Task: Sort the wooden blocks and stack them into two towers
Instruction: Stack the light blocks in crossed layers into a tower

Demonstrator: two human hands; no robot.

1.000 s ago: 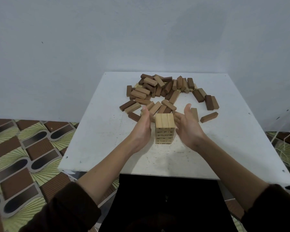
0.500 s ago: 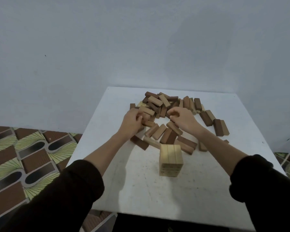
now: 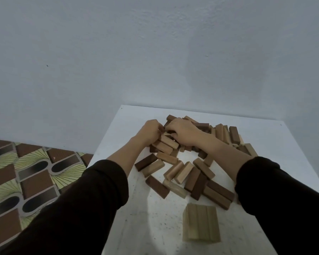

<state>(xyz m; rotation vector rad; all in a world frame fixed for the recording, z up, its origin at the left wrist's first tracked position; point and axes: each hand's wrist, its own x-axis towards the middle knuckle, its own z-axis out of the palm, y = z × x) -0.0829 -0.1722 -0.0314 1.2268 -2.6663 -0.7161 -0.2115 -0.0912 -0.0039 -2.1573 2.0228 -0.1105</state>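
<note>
A short tower of light wooden blocks (image 3: 201,225) stands near the front of the white table (image 3: 265,144). Behind it lies a loose pile of light and dark blocks (image 3: 190,173). Both arms reach over the tower into the far left part of the pile. My left hand (image 3: 151,131) has its fingers curled around blocks there. My right hand (image 3: 182,133) lies knuckles up, fingers curled down over a light block between the two hands. The fingertips of both hands are hidden among the blocks.
A pale blue wall rises right behind the table. Patterned floor tiles (image 3: 26,172) show past the table's left edge. More blocks (image 3: 228,135) lie at the back right of the pile, beyond my right forearm.
Both hands have left the sides of the tower and reached forward into the far pile, closing on blocks and coming together. The camera has tilted up, so the tower sits lower in view.
</note>
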